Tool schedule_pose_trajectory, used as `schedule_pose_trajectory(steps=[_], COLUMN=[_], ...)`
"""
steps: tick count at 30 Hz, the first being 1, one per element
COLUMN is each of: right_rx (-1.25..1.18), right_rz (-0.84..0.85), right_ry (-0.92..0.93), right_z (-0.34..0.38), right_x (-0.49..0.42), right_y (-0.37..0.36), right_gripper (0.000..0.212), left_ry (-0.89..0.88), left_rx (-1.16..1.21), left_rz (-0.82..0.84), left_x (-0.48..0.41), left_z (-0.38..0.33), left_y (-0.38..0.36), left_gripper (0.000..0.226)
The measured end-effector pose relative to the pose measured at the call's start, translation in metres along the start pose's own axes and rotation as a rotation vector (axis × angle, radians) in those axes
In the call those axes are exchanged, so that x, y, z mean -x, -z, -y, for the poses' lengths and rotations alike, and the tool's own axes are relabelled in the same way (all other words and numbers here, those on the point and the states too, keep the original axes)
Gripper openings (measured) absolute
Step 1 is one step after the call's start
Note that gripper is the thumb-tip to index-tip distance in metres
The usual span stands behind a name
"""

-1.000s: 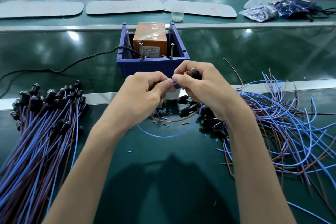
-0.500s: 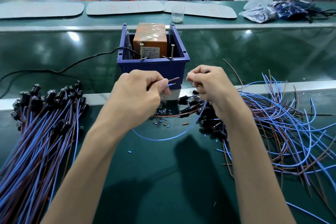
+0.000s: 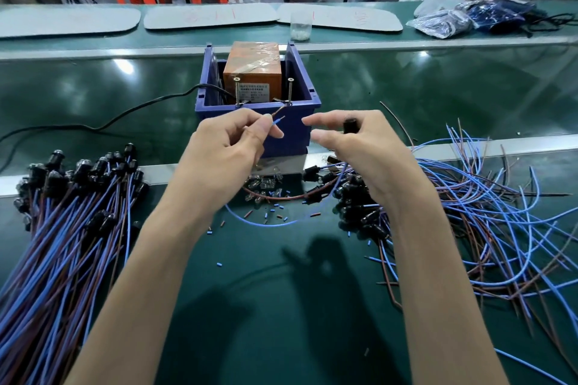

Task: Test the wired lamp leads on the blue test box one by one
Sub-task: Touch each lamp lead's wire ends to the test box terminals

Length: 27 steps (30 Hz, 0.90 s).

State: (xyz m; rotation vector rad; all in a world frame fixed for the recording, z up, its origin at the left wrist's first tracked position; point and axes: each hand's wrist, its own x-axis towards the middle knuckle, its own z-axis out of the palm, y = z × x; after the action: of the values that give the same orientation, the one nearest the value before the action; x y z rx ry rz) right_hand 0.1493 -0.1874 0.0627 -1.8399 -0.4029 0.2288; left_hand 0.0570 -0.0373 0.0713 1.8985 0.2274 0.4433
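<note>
Holds the lead ends [image 3: 277, 121] just before the box [image 3: 215, 112] at mid-bench [image 3: 281, 306], pinched between thumb and forefinger of the left hand [image 3: 228, 147], brown tip up by the foot of the right screw [image 3: 290, 91], contact unclear, blue tip free below. Grips a black lamp [image 3: 349, 126] in the right hand [image 3: 353, 147] just right of the ends, rear fingers curled round it, forefinger and thumb loosely out. Has a bundle [image 3: 62, 228] at the left edge and a tangle [image 3: 488, 212] at the right.
</note>
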Motion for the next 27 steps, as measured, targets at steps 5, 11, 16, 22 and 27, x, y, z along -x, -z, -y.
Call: schedule_pose_trajectory(steps=[5,11,16,22,27], right_rx=[-0.201,-0.139,-0.376,-0.318,-0.588], right_rz=[0.088,0.055,0.138,0.176,0.18], right_ry=[-0.025,-0.087,0.017,-0.054,-0.057], right_z=[0.005,-0.001,0.0,0.012,0.016], right_x=[0.001,-0.002,0.0,0.003,0.004], right_y=[-0.001,-0.01,-0.013,-0.025,-0.031], right_gripper=[0.023,0.046,0.016,0.07,0.074], left_ry=[0.05,0.097,0.093,0.12,0.105], left_rx=[0.049,0.157,0.292,0.448,0.584], left_rz=[0.044,0.056,-0.014,-0.154,-0.267], left_x=[-0.002,-0.004,-0.006,-0.004,-0.003], left_z=[0.004,0.005,0.004,-0.003,-0.007], left_y=[-0.001,-0.002,0.0,-0.004,-0.012], left_gripper=[0.029,0.027,0.018,0.022,0.022])
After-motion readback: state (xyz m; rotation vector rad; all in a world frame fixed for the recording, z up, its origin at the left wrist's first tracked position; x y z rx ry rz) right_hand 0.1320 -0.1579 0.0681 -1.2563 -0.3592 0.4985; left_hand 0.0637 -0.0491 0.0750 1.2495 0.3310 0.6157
